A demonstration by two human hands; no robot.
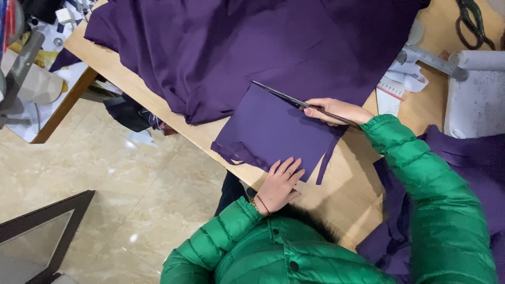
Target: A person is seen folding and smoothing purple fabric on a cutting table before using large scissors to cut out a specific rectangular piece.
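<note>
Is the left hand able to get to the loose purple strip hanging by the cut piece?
Probably yes. The left hand lies flat on the cut piece, and the strip hangs just beside it at the edge. Nothing lies between them on the table. The right hand holds the scissors farther off.

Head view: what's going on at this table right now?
A person in a green puffer jacket is cutting purple cloth on a wooden table. The right hand works long scissors along the cloth's upper edge; the left hand lies flat on its near edge. A bigger heap of the same fabric lies beyond.
</note>
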